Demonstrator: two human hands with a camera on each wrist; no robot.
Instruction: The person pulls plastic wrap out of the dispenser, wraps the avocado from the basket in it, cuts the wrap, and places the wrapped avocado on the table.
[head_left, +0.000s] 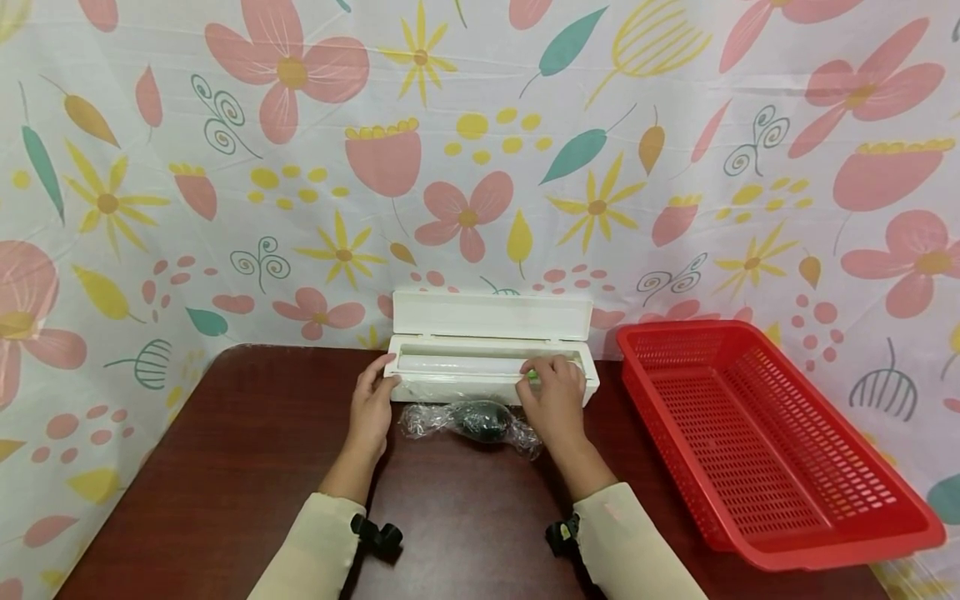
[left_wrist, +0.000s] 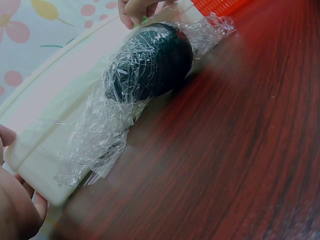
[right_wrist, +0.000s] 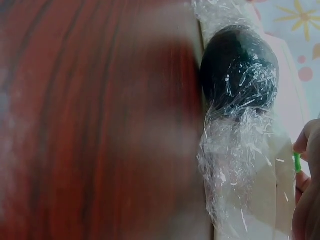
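Note:
A white cling film dispenser box (head_left: 457,388) stands at the back of the table with its lid (head_left: 491,317) raised. Inside lies a roll of cling film (head_left: 461,364). My left hand (head_left: 371,408) grips the box's left end, thumb on the near side. At the right part of the box, my right hand (head_left: 557,400) pinches a small green slider (head_left: 532,375) on the front edge. Just before the box lies a dark green, rounded fruit or vegetable (left_wrist: 150,62), wrapped in clear film with crumpled, twisted ends (right_wrist: 232,165). Its exact kind cannot be told.
A red plastic basket (head_left: 832,546) with slotted sides stands to the right on the dark wooden table (head_left: 262,433). Behind the table hangs a flower-patterned cloth (head_left: 465,100), close to the raised lid.

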